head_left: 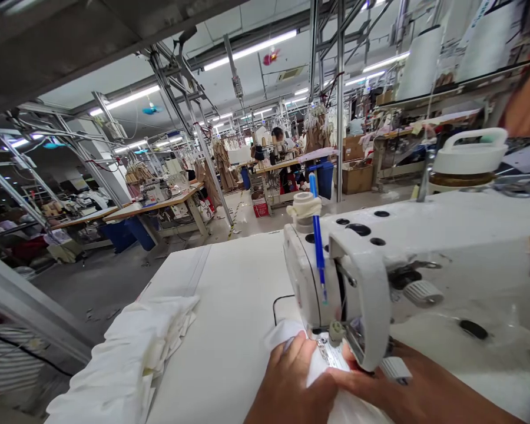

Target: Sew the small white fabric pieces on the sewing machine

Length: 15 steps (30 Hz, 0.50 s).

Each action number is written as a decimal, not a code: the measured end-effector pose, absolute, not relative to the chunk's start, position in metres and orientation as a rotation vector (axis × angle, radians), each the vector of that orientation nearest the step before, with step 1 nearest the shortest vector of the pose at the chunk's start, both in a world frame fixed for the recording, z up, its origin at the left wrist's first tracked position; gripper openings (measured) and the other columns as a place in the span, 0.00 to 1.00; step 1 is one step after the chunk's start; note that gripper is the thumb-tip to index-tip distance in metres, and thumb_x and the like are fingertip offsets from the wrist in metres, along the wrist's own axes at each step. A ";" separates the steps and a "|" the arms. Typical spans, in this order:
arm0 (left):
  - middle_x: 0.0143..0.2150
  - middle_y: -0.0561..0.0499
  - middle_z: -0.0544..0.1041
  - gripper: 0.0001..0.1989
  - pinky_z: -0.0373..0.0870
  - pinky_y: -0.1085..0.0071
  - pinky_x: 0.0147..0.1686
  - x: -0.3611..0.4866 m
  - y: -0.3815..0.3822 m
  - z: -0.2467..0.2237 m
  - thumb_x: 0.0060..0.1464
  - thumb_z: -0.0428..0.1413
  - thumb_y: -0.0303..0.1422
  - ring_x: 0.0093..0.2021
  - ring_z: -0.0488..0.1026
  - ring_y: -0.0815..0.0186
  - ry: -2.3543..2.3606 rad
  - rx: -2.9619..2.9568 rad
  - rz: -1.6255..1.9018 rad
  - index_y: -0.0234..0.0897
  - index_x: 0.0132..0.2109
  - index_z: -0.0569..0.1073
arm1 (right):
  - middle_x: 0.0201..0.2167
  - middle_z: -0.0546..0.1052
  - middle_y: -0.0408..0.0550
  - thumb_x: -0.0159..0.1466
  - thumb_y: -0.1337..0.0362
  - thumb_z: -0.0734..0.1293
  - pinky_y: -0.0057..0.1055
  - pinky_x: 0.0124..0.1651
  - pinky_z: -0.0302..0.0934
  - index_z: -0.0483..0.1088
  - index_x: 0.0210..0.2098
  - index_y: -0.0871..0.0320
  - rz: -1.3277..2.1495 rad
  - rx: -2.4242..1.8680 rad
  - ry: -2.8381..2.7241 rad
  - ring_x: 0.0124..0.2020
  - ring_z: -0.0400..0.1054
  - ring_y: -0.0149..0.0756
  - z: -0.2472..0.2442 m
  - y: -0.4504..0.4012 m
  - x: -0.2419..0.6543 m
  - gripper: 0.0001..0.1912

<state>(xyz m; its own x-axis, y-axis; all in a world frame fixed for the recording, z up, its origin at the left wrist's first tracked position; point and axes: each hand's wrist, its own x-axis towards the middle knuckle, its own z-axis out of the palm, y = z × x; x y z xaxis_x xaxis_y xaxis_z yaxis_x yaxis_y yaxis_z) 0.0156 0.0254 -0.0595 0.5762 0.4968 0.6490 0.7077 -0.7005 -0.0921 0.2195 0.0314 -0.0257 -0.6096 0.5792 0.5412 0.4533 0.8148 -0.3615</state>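
Beside the small metal presser foot (324, 350), both hands are on soft white cloth (282, 333): left hand (291, 383) presses down, fingers close together and slightly bent; right hand (406, 383) reaches in behind the curved white guard (375, 300), fingertips partly hidden, so can't tell if it pinches cloth or just rests. Cloth lies under and between the hands, edging out past the left fingertips, part of it by the foot. Progress: cloth looks to be in place at the foot, apparently mid-work; no finished seam visible, remaining length unclear. Around it, a white sewing machine (424, 224) with a blue pen (318, 241) upright at its head. Farther left on the white tabletop (229, 306), a loose pile of white gathered fabric pieces (123, 353), apart from the hands; can't tell whether stitched or unstitched. Beyond, wood-topped worktables (159, 206).
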 end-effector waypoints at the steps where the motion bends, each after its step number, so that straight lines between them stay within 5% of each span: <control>1: 0.39 0.44 0.78 0.06 0.73 0.64 0.34 0.016 0.026 -0.060 0.60 0.51 0.32 0.38 0.75 0.59 -0.978 -2.461 -0.895 0.40 0.38 0.73 | 0.38 0.80 0.35 0.60 0.61 0.70 0.29 0.27 0.66 0.72 0.44 0.40 0.226 -0.770 -2.306 0.41 0.75 0.41 -0.026 0.032 0.220 0.13; 6: 0.42 0.42 0.78 0.07 0.74 0.60 0.35 0.016 0.026 -0.058 0.60 0.50 0.32 0.39 0.77 0.56 -1.042 -2.501 -0.861 0.39 0.38 0.72 | 0.41 0.80 0.39 0.69 0.59 0.60 0.30 0.34 0.70 0.70 0.51 0.41 0.169 -0.879 -2.338 0.40 0.75 0.39 -0.016 0.028 0.219 0.14; 15: 0.44 0.40 0.76 0.06 0.71 0.55 0.42 0.018 0.024 -0.041 0.56 0.53 0.29 0.46 0.73 0.51 -1.154 -2.661 -0.611 0.39 0.42 0.72 | 0.45 0.78 0.39 0.62 0.57 0.66 0.36 0.47 0.70 0.73 0.49 0.39 0.079 -0.828 -2.413 0.46 0.73 0.44 -0.024 0.031 0.222 0.15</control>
<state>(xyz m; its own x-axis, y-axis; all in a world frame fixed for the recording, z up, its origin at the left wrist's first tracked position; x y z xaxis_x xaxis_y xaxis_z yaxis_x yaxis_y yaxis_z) 0.0183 0.0238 -0.0414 0.6151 0.6571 0.4357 0.7298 -0.6836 0.0007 0.2219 0.0308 -0.0243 -0.6390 0.5786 0.5068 0.5442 0.8057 -0.2338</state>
